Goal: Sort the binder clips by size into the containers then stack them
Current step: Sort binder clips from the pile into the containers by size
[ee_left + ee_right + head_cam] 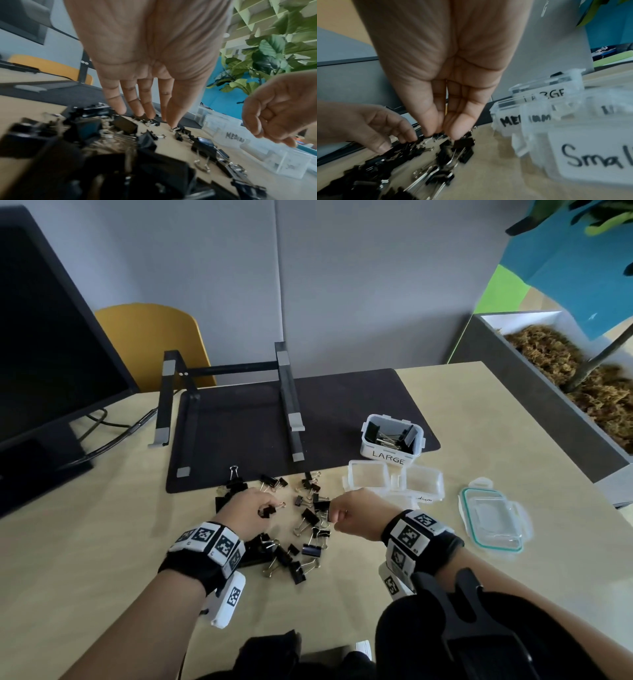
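Note:
Black binder clips of mixed sizes lie scattered on the table between my hands. My left hand pinches a small clip at the pile's left side; the left wrist view shows thumb and forefinger meeting on it. My right hand is curled, its fingertips pinching a black clip at the pile's right. A clear container marked LARGE holds several big clips. Two empty clear containers stand in front of it; the right wrist view shows labels MEDIUM and Small.
A clear lid with a green seal lies at the right. A laptop stand sits on a dark mat behind the clips. A monitor stands at the left, a planter beyond the right edge.

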`<action>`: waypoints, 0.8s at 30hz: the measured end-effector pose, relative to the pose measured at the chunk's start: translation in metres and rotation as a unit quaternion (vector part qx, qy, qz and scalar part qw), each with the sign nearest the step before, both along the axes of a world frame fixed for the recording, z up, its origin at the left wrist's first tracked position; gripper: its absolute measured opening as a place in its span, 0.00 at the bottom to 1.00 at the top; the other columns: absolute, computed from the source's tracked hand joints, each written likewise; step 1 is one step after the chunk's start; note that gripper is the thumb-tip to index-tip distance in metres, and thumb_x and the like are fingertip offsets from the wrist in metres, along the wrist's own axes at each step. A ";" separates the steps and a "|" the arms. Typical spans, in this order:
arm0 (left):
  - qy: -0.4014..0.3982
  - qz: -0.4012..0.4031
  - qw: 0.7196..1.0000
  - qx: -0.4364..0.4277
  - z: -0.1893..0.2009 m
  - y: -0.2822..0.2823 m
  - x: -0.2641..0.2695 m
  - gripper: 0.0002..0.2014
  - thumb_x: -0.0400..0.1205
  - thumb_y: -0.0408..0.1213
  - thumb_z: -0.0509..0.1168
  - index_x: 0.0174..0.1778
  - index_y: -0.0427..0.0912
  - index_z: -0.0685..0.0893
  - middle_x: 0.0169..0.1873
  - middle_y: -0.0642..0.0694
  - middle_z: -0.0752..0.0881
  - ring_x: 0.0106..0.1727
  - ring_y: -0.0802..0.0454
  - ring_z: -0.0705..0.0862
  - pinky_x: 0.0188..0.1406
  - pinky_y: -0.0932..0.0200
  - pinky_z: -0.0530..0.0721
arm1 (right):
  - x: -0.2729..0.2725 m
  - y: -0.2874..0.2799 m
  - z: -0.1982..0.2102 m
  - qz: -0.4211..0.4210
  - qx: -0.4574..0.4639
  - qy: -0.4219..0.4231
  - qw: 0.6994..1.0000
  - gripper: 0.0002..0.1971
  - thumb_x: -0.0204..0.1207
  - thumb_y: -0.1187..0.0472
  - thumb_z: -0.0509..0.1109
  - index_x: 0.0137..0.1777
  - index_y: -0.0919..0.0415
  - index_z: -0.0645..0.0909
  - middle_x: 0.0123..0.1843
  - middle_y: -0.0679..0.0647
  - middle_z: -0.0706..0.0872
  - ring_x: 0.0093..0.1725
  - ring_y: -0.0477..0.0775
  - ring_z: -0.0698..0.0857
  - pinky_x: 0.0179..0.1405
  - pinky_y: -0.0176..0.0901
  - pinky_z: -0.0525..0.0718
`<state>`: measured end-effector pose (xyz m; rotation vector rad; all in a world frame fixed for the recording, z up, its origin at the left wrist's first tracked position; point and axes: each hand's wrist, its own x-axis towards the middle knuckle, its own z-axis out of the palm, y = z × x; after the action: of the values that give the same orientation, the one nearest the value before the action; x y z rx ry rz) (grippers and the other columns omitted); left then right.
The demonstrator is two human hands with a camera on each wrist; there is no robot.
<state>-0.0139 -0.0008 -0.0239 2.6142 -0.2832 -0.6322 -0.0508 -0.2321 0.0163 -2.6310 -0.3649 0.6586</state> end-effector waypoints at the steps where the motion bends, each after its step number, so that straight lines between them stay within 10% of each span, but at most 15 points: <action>1: -0.007 0.013 1.000 -0.002 -0.001 0.007 -0.001 0.19 0.77 0.32 0.67 0.63 0.49 0.83 0.62 0.50 0.78 0.66 0.52 0.77 0.65 0.65 0.71 | 0.000 0.005 -0.003 0.000 0.003 0.002 1.000 0.10 0.74 0.65 0.64 0.51 0.58 0.86 0.51 0.51 0.89 0.45 0.45 0.77 0.47 0.36 0.76; 10: -0.027 0.082 0.996 -0.006 -0.015 0.047 -0.011 0.22 0.75 0.36 0.71 0.67 0.47 0.80 0.65 0.46 0.76 0.66 0.49 0.78 0.68 0.57 0.75 | -0.004 0.049 -0.031 0.026 0.047 0.006 0.999 0.10 0.76 0.63 0.67 0.57 0.60 0.83 0.57 0.54 0.84 0.54 0.51 0.81 0.51 0.36 0.75; 24: 0.039 -0.034 0.999 0.005 -0.010 0.072 -0.017 0.31 0.63 0.48 0.81 0.61 0.54 0.78 0.65 0.56 0.69 0.71 0.55 0.64 0.69 0.62 0.67 | 0.002 0.099 -0.060 0.068 -0.010 -0.014 0.998 0.24 0.70 0.50 0.72 0.66 0.54 0.74 0.64 0.54 0.77 0.64 0.58 0.76 0.60 0.50 0.77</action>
<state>-0.0305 0.0708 -0.0337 2.5904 -0.3459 -0.7590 -0.0488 -0.1327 -0.0433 -2.6539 -0.5514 0.6729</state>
